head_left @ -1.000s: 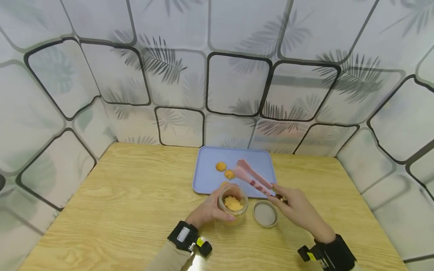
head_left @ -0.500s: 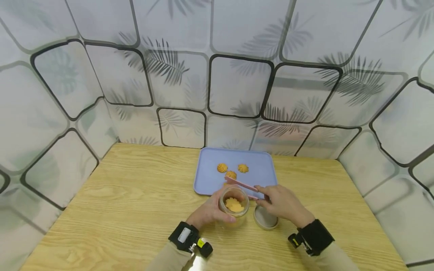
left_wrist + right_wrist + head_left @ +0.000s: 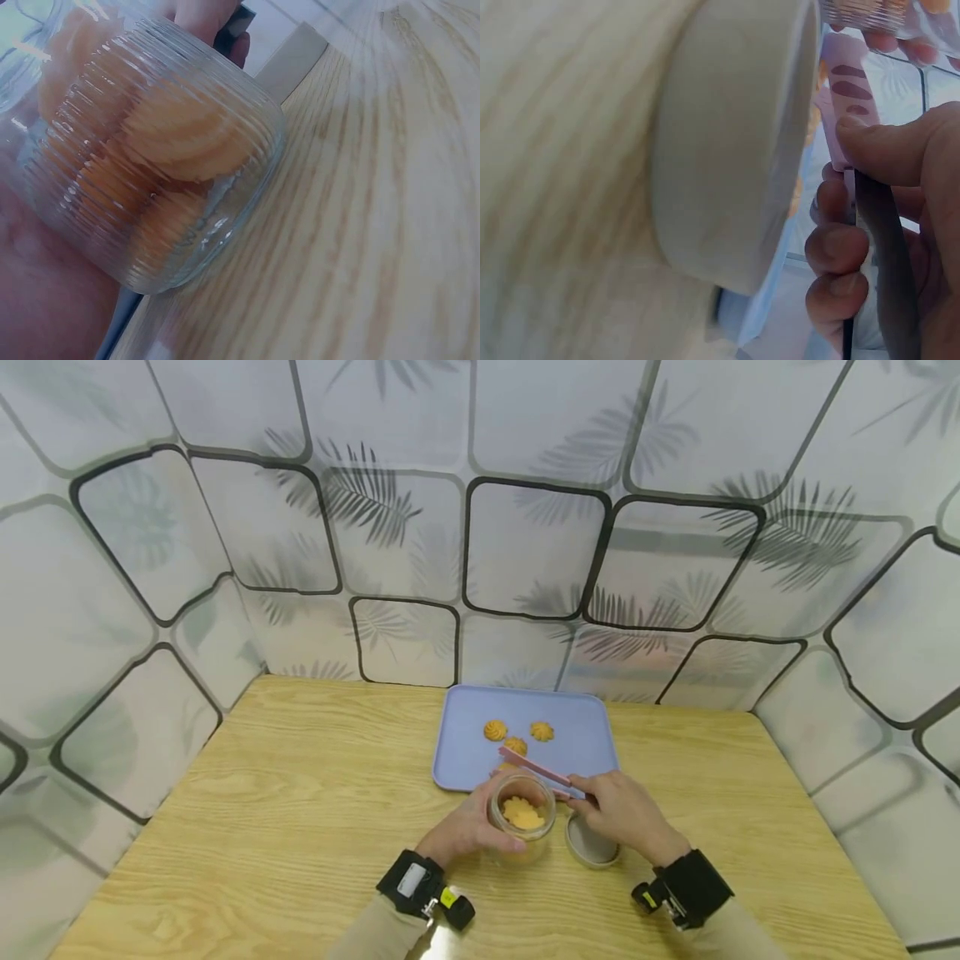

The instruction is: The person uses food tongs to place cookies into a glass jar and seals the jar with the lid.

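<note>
Our left hand [image 3: 468, 828] curls round the glass jar [image 3: 161, 142] of cookies [image 3: 522, 812], in front of the tray's [image 3: 581, 727] near edge; our right hand [image 3: 621, 812] grips pink tongs [image 3: 536, 766] reaching over that edge. The label [image 3: 411, 879] on our left wrist strap [image 3: 428, 885] is too small to read.

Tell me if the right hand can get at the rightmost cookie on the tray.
Probably yes: the tongs in the right hand extend over the tray, and nothing covers that cookie in the head view.
</note>
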Tool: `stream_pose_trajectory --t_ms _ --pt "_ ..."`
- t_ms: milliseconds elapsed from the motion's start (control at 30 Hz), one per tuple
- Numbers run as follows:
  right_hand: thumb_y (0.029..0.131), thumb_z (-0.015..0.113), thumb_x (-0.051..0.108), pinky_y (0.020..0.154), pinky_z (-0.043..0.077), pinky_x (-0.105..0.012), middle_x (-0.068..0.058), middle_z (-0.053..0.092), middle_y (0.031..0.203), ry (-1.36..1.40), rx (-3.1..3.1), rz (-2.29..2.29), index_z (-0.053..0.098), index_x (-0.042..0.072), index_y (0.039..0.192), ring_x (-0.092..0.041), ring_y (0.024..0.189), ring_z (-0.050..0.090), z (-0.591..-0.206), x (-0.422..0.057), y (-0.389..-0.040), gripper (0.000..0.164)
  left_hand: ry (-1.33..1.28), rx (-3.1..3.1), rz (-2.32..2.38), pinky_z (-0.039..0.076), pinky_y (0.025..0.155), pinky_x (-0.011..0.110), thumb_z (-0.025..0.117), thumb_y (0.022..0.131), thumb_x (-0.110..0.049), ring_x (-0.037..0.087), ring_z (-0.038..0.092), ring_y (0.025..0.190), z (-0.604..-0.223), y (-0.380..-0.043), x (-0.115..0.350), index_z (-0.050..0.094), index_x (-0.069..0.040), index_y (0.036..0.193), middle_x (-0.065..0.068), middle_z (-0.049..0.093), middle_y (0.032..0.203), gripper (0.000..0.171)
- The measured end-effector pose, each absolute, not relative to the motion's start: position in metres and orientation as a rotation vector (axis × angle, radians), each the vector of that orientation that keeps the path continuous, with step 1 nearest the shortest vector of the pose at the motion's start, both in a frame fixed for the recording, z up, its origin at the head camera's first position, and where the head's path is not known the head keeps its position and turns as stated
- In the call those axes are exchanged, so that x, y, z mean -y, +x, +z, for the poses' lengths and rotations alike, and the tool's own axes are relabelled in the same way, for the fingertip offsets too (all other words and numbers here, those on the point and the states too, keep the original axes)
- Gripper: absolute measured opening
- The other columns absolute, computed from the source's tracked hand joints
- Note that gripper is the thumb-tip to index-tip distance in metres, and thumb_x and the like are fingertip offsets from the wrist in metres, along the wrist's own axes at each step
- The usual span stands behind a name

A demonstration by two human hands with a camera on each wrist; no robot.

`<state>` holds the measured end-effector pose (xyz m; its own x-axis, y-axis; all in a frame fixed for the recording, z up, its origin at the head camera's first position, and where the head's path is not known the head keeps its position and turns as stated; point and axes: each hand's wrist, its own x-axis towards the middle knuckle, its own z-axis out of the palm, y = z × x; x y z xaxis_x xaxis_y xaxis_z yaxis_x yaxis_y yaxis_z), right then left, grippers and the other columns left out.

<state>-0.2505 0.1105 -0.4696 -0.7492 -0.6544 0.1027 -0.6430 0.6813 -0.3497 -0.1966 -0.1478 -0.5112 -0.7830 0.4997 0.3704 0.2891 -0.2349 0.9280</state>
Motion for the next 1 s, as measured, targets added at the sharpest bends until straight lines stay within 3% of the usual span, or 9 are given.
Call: stream_pose_trajectory --t_ms 400,567,767,1000 --pt "0.096 0.070 0.022 0.048 0.023 -0.019 0.012 0.040 0.053 -1.040 -2.796 -0.759 0.066 0.002 0.133 0.000 0.047 0.026 -0.462 -0.117 -0.245 0.042 0.990 -1.849 2.156 0.039 0.115 0.032 0.087 0.077 -0.018 0.027 0.056 0.125 -0.512 -0.198 0.147 0.057 0.000 0.131 0.026 0.060 0.130 0.064" --pt "0.096 0.071 0.022 0.048 0.024 -0.019 0.014 0.048 0.055 -1.027 -2.785 -0.836 0.065 0.000 0.133 -0.001 0.047 0.029 -0.448 -0.122 -0.241 0.044 0.988 -1.845 2.156 0.039 0.116 0.033 0.087 0.078 -0.018 0.025 0.055 0.128 -0.512 -0.198 0.148 0.056 -0.003 0.135 0.020 0.060 0.133 0.066" --pt "0.097 0.071 0.022 0.047 0.028 -0.020 0.014 0.053 0.059 -1.076 -2.780 -0.953 0.067 -0.002 0.130 0.001 0.047 0.031 -0.430 -0.132 -0.234 0.042 0.935 -1.869 2.139 0.042 0.112 0.030 0.088 0.078 -0.023 0.028 0.056 0.126 -0.512 -0.196 0.149 0.052 -0.004 0.139 0.024 0.060 0.132 0.074" --pt "0.096 0.070 0.011 0.043 0.034 -0.021 0.008 0.072 0.078 -1.136 -2.634 -1.187 0.066 -0.007 0.129 0.004 0.047 0.033 -0.412 -0.142 -0.217 0.038 0.922 -1.876 2.136 0.040 0.113 0.031 0.088 0.076 -0.024 0.027 0.056 0.125 -0.511 -0.195 0.150 0.054 -0.005 0.136 0.027 0.059 0.132 0.072"
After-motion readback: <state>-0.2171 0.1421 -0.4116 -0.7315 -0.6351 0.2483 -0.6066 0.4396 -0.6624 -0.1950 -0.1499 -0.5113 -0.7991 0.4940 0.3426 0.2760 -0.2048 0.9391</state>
